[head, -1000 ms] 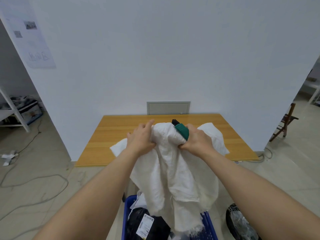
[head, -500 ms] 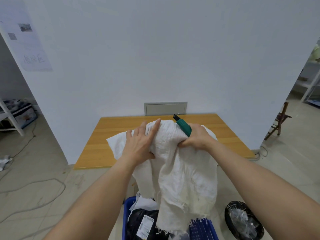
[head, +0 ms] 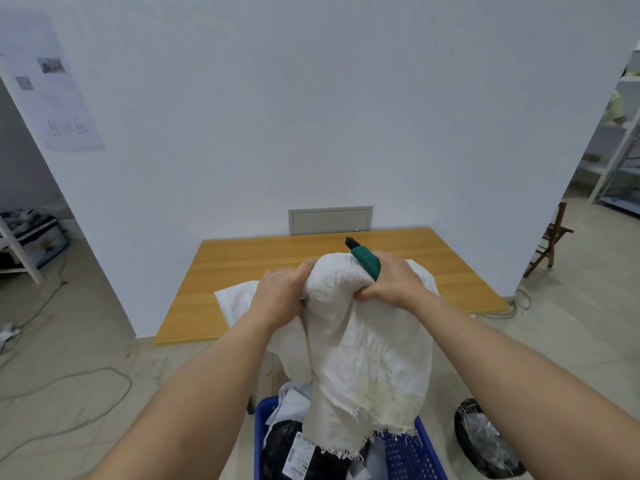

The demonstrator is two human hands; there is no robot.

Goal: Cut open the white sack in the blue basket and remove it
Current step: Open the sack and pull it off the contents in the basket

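The white woven sack [head: 367,351] hangs in the air in front of me, bunched at its top, its frayed lower edge dangling just over the blue basket [head: 412,455]. My left hand [head: 280,292] grips the bunched top from the left. My right hand [head: 394,280] grips it from the right and also holds a green-handled utility knife [head: 363,259], its black tip pointing up and away. In the basket lie black and grey parcels with printed labels.
A wooden table [head: 242,271] stands against the white wall just beyond the sack. A black bin with a plastic liner [head: 485,441] sits right of the basket. Cables trail on the floor at left; a wooden chair [head: 550,240] and shelving stand at right.
Both hands have gathered the sack's top into a tighter bunch and lifted it, so its frayed hem has risen toward the basket's rim. My left fingers went from spread to closed.
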